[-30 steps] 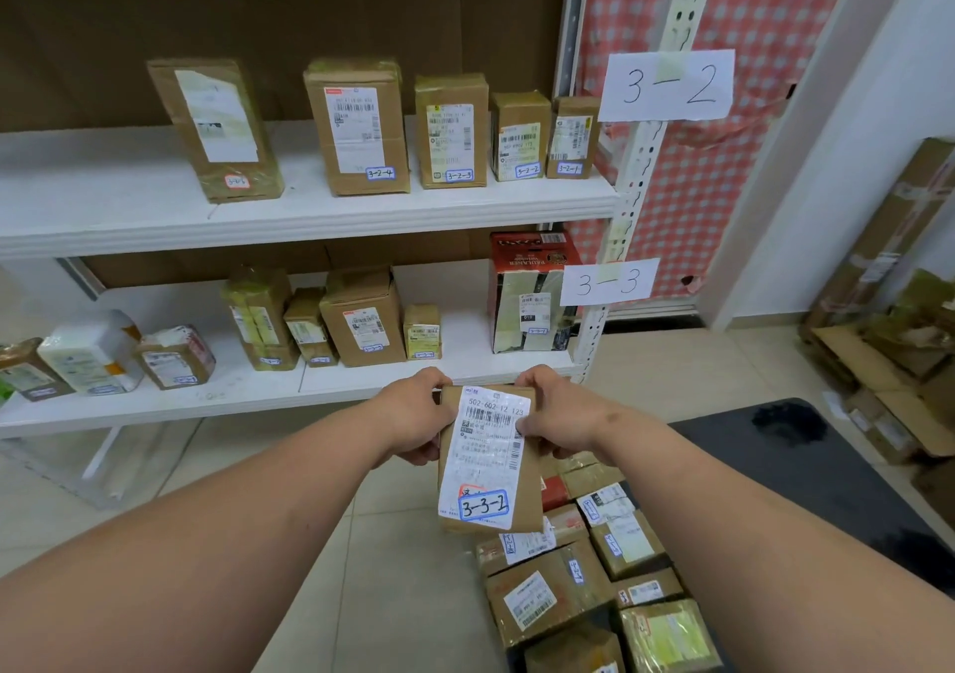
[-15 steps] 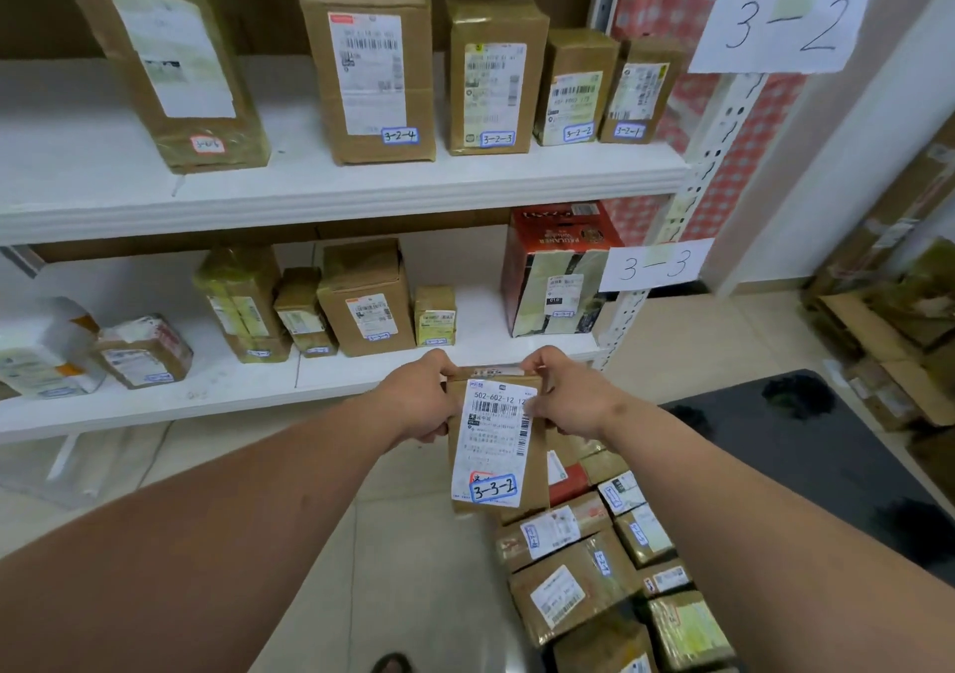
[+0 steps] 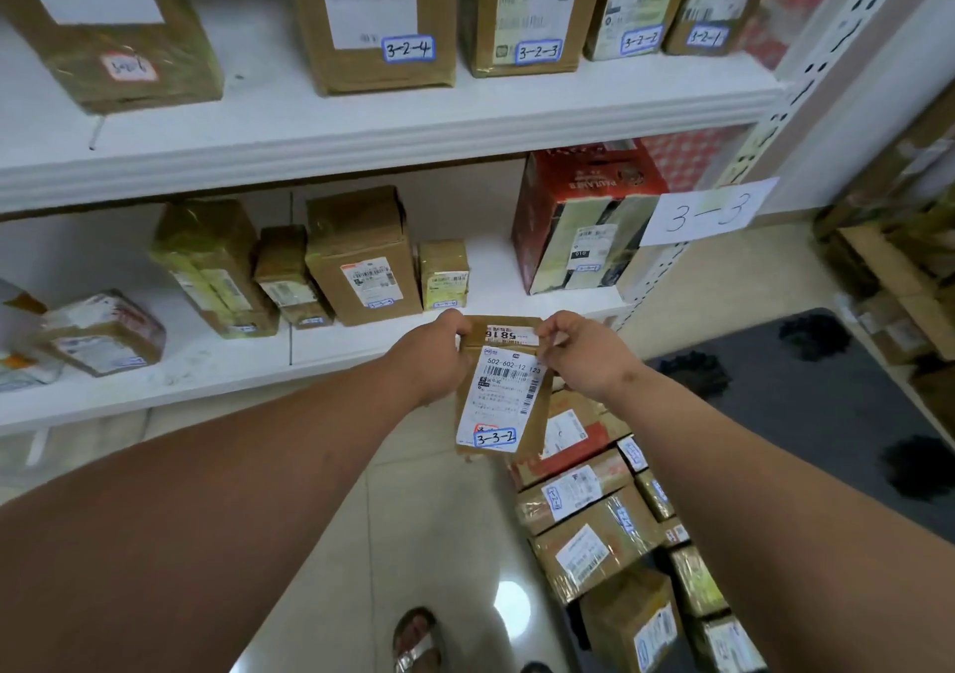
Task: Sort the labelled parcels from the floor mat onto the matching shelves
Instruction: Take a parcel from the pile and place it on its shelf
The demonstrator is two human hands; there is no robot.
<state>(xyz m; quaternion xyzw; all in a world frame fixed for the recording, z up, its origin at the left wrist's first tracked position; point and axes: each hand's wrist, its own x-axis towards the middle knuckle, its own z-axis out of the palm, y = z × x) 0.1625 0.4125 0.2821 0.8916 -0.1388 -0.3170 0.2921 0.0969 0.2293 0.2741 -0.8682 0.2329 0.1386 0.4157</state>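
Single head-worn wide-angle view, looking forward and down, close to the lower shelf [image 3: 362, 362], floor mat [image 3: 806, 403] at right

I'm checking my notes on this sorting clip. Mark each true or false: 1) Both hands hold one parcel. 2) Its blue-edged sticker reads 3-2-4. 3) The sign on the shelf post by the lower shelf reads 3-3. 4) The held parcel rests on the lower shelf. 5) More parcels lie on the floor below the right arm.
1) True: left hand and right hand grip the parcel.
2) False: the sticker reads 3-3-2.
3) True: the sign reads 3-3.
4) False: it is held in front of the lower shelf.
5) True: floor parcels.
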